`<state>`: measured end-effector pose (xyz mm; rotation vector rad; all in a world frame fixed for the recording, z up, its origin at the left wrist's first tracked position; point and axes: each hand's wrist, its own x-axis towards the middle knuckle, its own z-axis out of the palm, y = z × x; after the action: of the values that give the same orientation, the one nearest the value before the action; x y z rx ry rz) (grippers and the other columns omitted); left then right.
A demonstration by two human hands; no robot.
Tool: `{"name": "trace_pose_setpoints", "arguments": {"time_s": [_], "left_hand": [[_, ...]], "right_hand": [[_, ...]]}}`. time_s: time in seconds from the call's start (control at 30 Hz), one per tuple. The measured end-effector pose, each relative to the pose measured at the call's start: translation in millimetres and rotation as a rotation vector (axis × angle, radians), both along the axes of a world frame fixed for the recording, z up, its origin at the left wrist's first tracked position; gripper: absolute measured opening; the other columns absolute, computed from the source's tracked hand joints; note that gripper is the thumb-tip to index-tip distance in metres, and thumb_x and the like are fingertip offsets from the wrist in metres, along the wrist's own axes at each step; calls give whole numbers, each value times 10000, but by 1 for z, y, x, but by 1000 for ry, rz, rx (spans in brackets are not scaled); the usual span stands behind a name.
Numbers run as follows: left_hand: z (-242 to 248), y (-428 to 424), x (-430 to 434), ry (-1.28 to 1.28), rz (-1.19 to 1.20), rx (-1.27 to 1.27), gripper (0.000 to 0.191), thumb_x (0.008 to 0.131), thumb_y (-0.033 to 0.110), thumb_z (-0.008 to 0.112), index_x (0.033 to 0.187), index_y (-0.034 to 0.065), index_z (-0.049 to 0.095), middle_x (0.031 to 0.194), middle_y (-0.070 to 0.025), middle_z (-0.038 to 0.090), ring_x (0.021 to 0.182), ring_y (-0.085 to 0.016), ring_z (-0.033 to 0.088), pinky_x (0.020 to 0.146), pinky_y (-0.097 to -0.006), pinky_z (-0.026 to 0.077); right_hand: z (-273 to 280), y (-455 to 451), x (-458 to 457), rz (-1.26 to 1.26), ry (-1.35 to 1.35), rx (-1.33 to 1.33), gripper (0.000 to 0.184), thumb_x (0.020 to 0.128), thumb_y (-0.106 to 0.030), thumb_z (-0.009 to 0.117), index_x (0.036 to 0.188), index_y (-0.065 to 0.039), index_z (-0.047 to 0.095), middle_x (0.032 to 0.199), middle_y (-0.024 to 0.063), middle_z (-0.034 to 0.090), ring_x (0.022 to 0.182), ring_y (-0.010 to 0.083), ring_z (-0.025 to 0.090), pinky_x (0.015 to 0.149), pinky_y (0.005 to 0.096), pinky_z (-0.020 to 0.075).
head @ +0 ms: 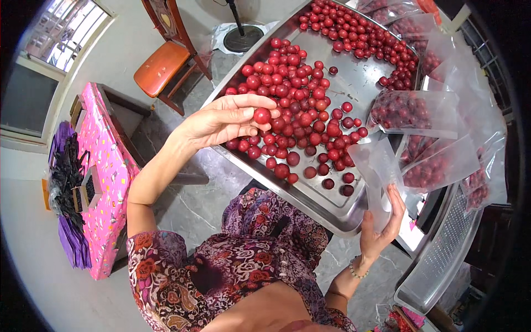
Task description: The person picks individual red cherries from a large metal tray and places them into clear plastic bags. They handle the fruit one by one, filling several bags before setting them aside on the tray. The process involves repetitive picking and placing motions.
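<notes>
My left hand [232, 118] is over the near left part of a large stainless steel tray [265, 180]. Its thumb and fingers hold a round red fruit [261, 115], perhaps a plum. At the tray's near right corner, my right hand [381, 230], a beaded bracelet at its wrist, grips a clear plastic bag [376, 166]. That bag looks flat, its upper end lying over the tray. Loose red fruits [294, 99] are spread between the hands, and smaller-looking ones [356, 35] line the far side. Filled clear bags [400, 112] rest at the tray's right edge.
A perforated metal tray [442, 245] stands at the right, below more filled bags [431, 170]. On the left is a table with a pink patterned cover [110, 182], bearing black and purple bags [68, 174]. A wooden chair [161, 68] and a round black stand base [243, 38] are beyond.
</notes>
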<state>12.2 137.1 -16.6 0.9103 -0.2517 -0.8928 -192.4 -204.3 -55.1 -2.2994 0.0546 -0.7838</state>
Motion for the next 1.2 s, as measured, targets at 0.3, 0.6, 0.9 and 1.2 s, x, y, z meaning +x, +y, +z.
{"name": "trace_pose_setpoints", "arguments": {"time_s": [0.3, 0.6, 0.9, 1.2], "left_hand": [[4, -17, 1, -127, -22, 103, 409, 943, 166, 635, 1306, 4, 538, 1297, -158, 586, 1097, -186, 624, 919, -288, 525], [45, -100, -11, -562, -167, 302, 238, 939, 7, 592, 1176, -7, 596, 1142, -51, 629, 1066, -103, 600, 917, -251, 498], [39, -129, -23, -899, -76, 193, 229, 872, 42, 701, 1080, 7, 613, 1015, -34, 659, 938, -93, 652, 764, -226, 505], [41, -133, -26, -1091, -49, 384, 229, 845, 101, 725, 1034, 44, 611, 941, -13, 711, 877, -89, 699, 705, -224, 491]], "right_hand": [[6, 0, 3, 12, -7, -1, 608, 614, -29, 714, 1205, 11, 582, 1216, 183, 613, 1182, 370, 567, 1046, 452, 415], [7, -1, 2, 25, -20, -8, 613, 592, -40, 693, 1194, 17, 589, 1212, 192, 611, 1176, 386, 568, 1036, 466, 423], [6, -1, 2, 39, -1, -32, 594, 654, -117, 700, 1219, 26, 580, 1234, 205, 598, 1196, 386, 551, 1048, 467, 399], [2, -1, 3, 3, -7, -38, 561, 734, -147, 709, 1247, 32, 571, 1264, 206, 590, 1213, 358, 543, 1066, 451, 376]]}}
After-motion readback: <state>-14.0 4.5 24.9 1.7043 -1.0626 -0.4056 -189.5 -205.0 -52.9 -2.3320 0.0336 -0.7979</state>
